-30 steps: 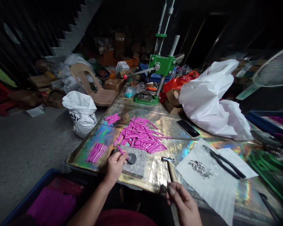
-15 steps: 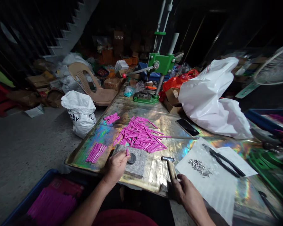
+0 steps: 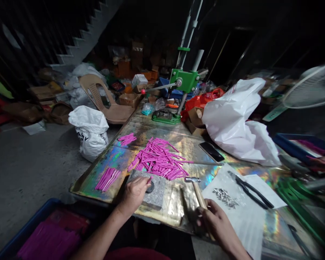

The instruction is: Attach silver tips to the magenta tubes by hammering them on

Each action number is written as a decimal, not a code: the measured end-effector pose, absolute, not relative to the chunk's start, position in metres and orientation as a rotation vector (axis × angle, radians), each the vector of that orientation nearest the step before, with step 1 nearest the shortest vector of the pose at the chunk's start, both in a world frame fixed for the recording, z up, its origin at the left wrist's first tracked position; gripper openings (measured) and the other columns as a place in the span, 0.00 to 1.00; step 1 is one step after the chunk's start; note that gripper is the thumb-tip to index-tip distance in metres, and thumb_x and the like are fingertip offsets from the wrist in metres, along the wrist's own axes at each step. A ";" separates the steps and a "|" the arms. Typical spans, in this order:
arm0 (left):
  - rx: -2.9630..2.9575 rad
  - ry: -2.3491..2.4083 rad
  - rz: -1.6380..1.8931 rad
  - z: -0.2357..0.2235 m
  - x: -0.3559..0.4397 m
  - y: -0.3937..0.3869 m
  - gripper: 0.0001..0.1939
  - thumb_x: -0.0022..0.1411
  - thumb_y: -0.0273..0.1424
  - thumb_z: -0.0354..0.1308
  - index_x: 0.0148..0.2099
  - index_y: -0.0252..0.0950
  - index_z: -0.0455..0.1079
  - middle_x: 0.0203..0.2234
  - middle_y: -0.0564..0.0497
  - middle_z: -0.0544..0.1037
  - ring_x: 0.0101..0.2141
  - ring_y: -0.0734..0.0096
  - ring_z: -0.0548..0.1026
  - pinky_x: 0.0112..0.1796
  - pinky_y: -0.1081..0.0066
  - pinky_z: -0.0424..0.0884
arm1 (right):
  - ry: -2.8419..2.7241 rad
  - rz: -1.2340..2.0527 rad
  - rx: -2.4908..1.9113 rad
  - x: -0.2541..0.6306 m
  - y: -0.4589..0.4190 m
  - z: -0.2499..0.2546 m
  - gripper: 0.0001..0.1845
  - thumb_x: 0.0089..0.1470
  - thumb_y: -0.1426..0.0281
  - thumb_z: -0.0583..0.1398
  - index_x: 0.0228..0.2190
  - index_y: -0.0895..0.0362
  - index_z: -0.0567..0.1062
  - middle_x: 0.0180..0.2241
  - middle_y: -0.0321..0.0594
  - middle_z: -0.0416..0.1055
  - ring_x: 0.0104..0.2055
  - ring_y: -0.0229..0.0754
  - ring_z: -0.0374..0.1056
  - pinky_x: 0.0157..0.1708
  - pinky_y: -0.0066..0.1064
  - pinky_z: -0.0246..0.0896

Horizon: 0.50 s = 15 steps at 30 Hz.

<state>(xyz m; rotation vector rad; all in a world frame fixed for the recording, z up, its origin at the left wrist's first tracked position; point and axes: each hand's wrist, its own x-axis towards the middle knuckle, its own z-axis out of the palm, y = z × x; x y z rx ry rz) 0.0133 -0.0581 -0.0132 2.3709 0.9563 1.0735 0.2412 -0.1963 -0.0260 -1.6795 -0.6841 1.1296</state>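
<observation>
My left hand is closed on a short pink stick, only its tip showing past the fingers. It is held over a dark round disc on a grey stone block. In my right hand is a small hammer, gripped by its wooden handle. The metal head points away from me, right of the block. Just beyond the block lies a loose heap of pink sticks. Small silver metal tips lie on white paper beside my right hand.
Neater bundles of pink sticks lie at the table's left. Black-handled pliers rest on the paper, and a phone lies behind. A green hand press stands at the far end, near a white plastic bag. A blue crate is lower left.
The hammer has shifted slightly away from me and looks raised, with more of its handle showing. My left hand has tipped the pink stick lower toward the disc. The view has shifted slightly.
</observation>
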 end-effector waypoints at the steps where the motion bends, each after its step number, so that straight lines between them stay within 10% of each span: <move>1: 2.374 0.934 1.096 -0.014 0.013 -0.058 0.11 0.57 0.25 0.47 0.27 0.35 0.68 0.19 0.50 0.72 0.24 0.71 0.72 0.26 0.76 0.67 | -0.650 1.164 -1.623 0.235 -0.196 -0.022 0.08 0.44 0.65 0.54 0.23 0.53 0.59 0.13 0.27 0.63 0.12 0.33 0.58 0.12 0.23 0.45; 15: 2.547 0.672 1.461 -0.023 0.008 -0.035 0.06 0.55 0.31 0.51 0.30 0.40 0.69 0.21 0.54 0.77 0.22 0.70 0.75 0.27 0.76 0.70 | -0.669 1.055 -1.428 0.204 -0.196 -0.006 0.17 0.39 0.74 0.53 0.36 0.58 0.64 0.19 0.26 0.60 0.12 0.26 0.52 0.10 0.19 0.48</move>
